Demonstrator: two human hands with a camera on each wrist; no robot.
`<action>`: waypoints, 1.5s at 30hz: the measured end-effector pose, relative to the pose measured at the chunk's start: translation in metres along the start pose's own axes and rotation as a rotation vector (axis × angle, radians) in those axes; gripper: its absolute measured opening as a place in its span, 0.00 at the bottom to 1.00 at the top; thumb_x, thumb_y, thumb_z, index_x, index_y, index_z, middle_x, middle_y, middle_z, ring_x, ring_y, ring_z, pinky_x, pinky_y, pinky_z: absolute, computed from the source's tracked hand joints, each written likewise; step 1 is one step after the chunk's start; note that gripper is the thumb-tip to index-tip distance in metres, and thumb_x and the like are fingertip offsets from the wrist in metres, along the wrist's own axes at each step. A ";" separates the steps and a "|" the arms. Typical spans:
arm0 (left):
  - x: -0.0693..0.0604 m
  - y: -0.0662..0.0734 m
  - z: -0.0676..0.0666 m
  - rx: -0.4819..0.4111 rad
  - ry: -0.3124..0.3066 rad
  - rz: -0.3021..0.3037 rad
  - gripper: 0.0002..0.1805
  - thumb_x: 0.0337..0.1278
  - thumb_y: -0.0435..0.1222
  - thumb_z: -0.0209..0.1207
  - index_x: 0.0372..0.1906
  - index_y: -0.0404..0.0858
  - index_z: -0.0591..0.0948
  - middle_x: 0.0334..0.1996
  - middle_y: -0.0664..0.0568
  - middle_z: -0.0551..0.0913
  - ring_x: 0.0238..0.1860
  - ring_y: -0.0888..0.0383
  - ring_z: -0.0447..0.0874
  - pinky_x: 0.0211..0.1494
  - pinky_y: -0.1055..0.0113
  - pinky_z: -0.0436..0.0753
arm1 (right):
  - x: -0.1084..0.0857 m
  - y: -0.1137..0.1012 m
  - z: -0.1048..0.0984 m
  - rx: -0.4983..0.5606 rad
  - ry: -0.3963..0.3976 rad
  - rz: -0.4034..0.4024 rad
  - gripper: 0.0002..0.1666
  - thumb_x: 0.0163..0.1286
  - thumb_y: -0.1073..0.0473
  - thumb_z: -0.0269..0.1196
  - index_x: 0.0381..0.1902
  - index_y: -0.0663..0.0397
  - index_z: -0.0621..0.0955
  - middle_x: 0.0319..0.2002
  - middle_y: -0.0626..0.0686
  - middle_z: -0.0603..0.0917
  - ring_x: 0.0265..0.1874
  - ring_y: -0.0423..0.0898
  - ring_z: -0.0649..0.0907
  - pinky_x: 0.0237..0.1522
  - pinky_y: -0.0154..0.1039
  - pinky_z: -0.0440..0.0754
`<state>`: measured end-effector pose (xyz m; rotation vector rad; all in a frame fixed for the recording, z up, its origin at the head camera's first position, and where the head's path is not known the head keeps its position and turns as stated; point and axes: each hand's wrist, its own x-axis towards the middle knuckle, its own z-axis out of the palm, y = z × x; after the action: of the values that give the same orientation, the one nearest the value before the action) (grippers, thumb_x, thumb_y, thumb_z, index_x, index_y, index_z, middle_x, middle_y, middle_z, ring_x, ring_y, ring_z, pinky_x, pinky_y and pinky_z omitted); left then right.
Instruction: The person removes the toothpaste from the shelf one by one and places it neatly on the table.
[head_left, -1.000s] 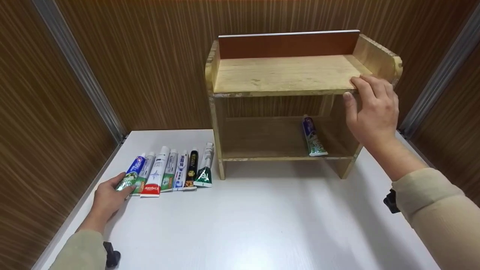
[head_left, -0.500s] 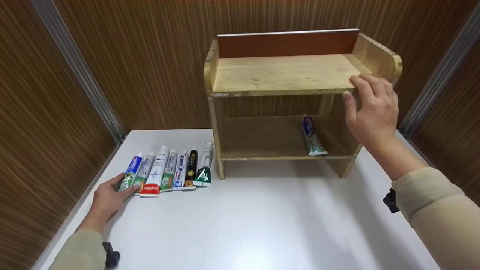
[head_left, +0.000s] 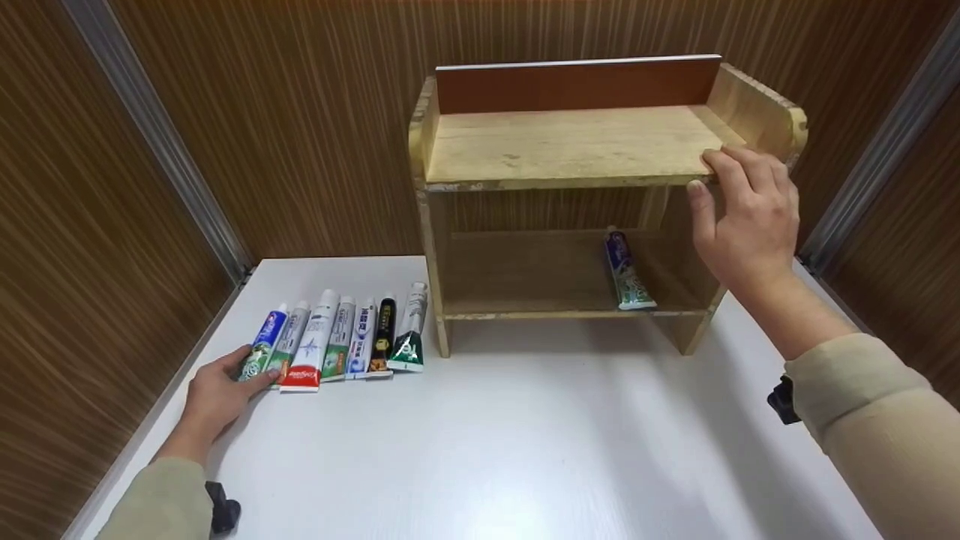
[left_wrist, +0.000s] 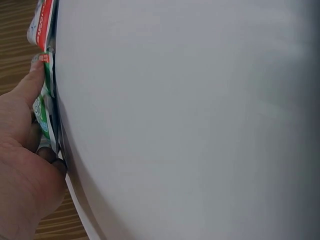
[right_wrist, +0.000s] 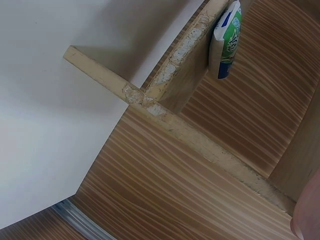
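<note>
Several toothpaste tubes lie side by side on the white table. My left hand [head_left: 221,394] is at the near end of the leftmost, a blue and green toothpaste tube [head_left: 266,339]. Its fingers lie along that tube's outer side, and the thumb touches the adjoining grey and green tube [head_left: 291,341]. In the left wrist view, the thumb rests on the green tube's end [left_wrist: 48,70]. My right hand [head_left: 750,214] holds the right front edge of the wooden shelf's [head_left: 570,146] top board, fingers above and thumb below. Another blue and green tube [head_left: 628,274] lies on the lower board.
The row continues with a red and white tube [head_left: 311,349], a black tube [head_left: 384,334] and a dark green tube [head_left: 409,330] by the shelf's left leg [head_left: 442,337]. Wood-patterned panels [head_left: 322,135] stand behind and at both sides of the white table [head_left: 487,435].
The leftmost blue and green tube has come down flat and straighter beside the row. My left thumb has shifted right onto the neighbouring tube. The right hand stays on the shelf edge.
</note>
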<state>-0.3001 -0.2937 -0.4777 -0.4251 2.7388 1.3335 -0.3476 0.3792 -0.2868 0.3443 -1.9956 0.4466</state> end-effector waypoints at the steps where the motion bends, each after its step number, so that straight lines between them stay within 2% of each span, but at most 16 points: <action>1: 0.000 0.000 0.000 0.001 0.000 0.000 0.58 0.65 0.57 0.70 0.87 0.40 0.51 0.84 0.33 0.51 0.83 0.30 0.43 0.79 0.33 0.55 | 0.000 0.000 0.000 -0.001 -0.001 0.000 0.25 0.81 0.46 0.58 0.63 0.57 0.82 0.63 0.60 0.81 0.67 0.62 0.75 0.67 0.65 0.68; 13: -0.003 0.008 0.001 -0.008 -0.001 0.005 0.61 0.62 0.60 0.70 0.87 0.45 0.48 0.83 0.31 0.52 0.82 0.29 0.46 0.78 0.33 0.60 | -0.001 -0.001 0.004 0.003 -0.007 -0.006 0.26 0.81 0.44 0.57 0.64 0.57 0.82 0.64 0.61 0.81 0.67 0.63 0.75 0.68 0.65 0.68; 19: -0.008 0.022 0.000 -0.039 0.014 0.021 0.59 0.64 0.57 0.71 0.88 0.47 0.47 0.84 0.33 0.48 0.83 0.31 0.43 0.79 0.36 0.59 | 0.001 -0.001 0.004 -0.012 -0.017 -0.011 0.27 0.82 0.44 0.56 0.64 0.57 0.81 0.64 0.61 0.81 0.67 0.63 0.74 0.66 0.66 0.69; 22: -0.012 0.031 0.003 -0.057 0.021 0.044 0.59 0.64 0.56 0.71 0.88 0.48 0.47 0.85 0.35 0.49 0.83 0.32 0.45 0.79 0.39 0.63 | 0.001 -0.001 0.004 -0.010 -0.018 -0.006 0.26 0.82 0.44 0.56 0.64 0.57 0.81 0.64 0.61 0.81 0.67 0.63 0.74 0.66 0.66 0.69; 30: -0.034 0.063 0.024 -0.075 0.008 0.104 0.58 0.60 0.62 0.71 0.87 0.55 0.50 0.86 0.43 0.50 0.84 0.37 0.48 0.76 0.49 0.71 | 0.002 -0.002 0.008 0.002 -0.012 0.007 0.24 0.80 0.46 0.59 0.63 0.56 0.82 0.64 0.60 0.81 0.67 0.63 0.74 0.67 0.66 0.68; 33: -0.044 0.077 0.033 -0.063 0.005 0.146 0.57 0.61 0.61 0.71 0.87 0.56 0.52 0.86 0.43 0.51 0.83 0.36 0.52 0.75 0.48 0.73 | 0.002 -0.002 0.010 0.009 -0.007 0.014 0.24 0.80 0.47 0.60 0.63 0.56 0.82 0.64 0.59 0.82 0.68 0.62 0.75 0.68 0.66 0.68; 37: -0.058 0.095 0.046 -0.027 0.005 0.250 0.53 0.63 0.57 0.72 0.86 0.50 0.57 0.84 0.42 0.56 0.82 0.34 0.53 0.78 0.43 0.67 | 0.002 -0.003 0.010 0.004 -0.011 0.007 0.24 0.80 0.47 0.59 0.63 0.56 0.82 0.64 0.60 0.81 0.68 0.62 0.74 0.68 0.66 0.68; 38: -0.062 0.100 0.050 -0.020 0.005 0.279 0.53 0.62 0.57 0.72 0.85 0.49 0.59 0.83 0.41 0.58 0.79 0.33 0.60 0.74 0.44 0.73 | 0.002 -0.003 0.011 0.008 -0.009 0.011 0.24 0.80 0.47 0.59 0.63 0.56 0.82 0.64 0.59 0.81 0.68 0.61 0.74 0.68 0.65 0.68; 40: -0.070 0.110 0.058 0.006 -0.001 0.317 0.53 0.60 0.58 0.73 0.84 0.49 0.62 0.82 0.41 0.61 0.79 0.32 0.60 0.75 0.43 0.71 | 0.002 -0.004 0.012 0.013 -0.008 0.018 0.24 0.80 0.46 0.59 0.63 0.55 0.83 0.63 0.59 0.81 0.68 0.61 0.74 0.68 0.65 0.68; 44: -0.084 0.134 0.075 0.031 -0.043 0.354 0.53 0.56 0.61 0.74 0.84 0.55 0.64 0.82 0.46 0.63 0.78 0.35 0.64 0.72 0.43 0.75 | 0.003 -0.005 0.013 0.015 -0.006 0.022 0.24 0.80 0.46 0.60 0.63 0.55 0.83 0.63 0.59 0.81 0.68 0.60 0.74 0.69 0.65 0.68; 45: -0.087 0.140 0.079 0.033 -0.056 0.363 0.52 0.56 0.61 0.74 0.83 0.57 0.64 0.82 0.47 0.62 0.81 0.36 0.59 0.75 0.41 0.70 | 0.003 -0.005 0.014 0.014 -0.008 0.021 0.24 0.80 0.46 0.60 0.63 0.55 0.83 0.64 0.59 0.81 0.68 0.60 0.74 0.69 0.65 0.68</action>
<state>-0.2594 -0.1312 -0.4050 0.1190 2.8804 1.3394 -0.3575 0.3682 -0.2892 0.3343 -2.0066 0.4738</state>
